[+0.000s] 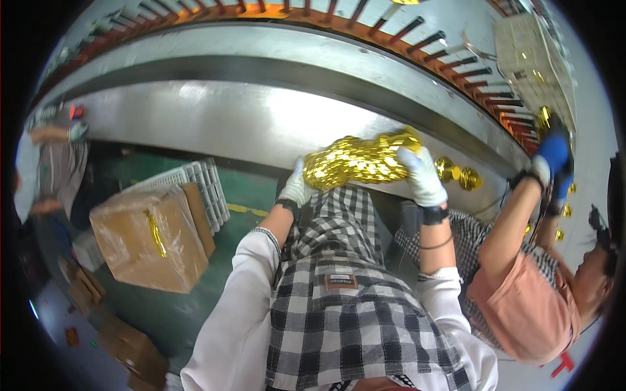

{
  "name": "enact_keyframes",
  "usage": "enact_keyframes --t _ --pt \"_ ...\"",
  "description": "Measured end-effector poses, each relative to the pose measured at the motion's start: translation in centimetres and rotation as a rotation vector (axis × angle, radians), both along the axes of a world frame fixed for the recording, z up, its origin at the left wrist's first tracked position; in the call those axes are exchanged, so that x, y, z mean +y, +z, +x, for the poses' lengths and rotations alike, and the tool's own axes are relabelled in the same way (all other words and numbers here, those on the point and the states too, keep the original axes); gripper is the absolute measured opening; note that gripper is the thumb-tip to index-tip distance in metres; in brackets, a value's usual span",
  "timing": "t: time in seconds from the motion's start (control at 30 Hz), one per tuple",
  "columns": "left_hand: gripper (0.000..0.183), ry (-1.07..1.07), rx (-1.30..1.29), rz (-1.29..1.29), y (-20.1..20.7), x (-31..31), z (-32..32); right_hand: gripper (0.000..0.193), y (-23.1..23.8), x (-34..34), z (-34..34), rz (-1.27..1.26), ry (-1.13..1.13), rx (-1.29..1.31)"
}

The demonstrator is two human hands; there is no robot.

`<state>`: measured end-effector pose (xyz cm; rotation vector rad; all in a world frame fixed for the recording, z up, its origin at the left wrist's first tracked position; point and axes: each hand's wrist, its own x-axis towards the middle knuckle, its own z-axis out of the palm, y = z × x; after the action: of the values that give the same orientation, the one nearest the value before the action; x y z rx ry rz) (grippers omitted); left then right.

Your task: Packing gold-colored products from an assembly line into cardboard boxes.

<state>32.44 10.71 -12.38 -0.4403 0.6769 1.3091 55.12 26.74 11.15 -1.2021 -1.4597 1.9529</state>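
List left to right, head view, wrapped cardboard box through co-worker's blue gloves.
Plastic-wrapped cardboard box → left gloved hand → shiny gold bundle → right gloved hand → round gold pieces → co-worker's blue gloves.

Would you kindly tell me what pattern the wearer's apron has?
The apron is checked in black, grey and white, best seen in the head view.

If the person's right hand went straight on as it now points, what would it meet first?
Probably the shiny gold, scaly-looking bundle; the white-gloved right hand seems to touch it.
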Motion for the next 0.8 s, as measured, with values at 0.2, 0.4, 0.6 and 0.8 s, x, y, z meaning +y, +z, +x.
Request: enact_keyframes --t 0.2,0.4,0.6,0.8 --pt "0.068 -0.035 0.442 0.079 0.8 -2.8 -5.8 0.073 -2.6 -6.4 3.5 -0.053 -0.333 0.294" --pt "0.068 0.044 0.909 0.078 9.1 -5.7 -10.0 0.086 3.9 -9.8 0.0 -0.007 -0.263 0.399" --pt "0.068 0.386 1.010 0.119 16.7 -4.3 -17.0 0.091 9.5 -10.0 -8.6 0.028 -0.256 0.478" --pt "0.048 0.458 0.898 -0.048 14.0 -10.8 -33.1 0.073 9.1 -11.9 -26.3 -0.048 0.036 0.566"
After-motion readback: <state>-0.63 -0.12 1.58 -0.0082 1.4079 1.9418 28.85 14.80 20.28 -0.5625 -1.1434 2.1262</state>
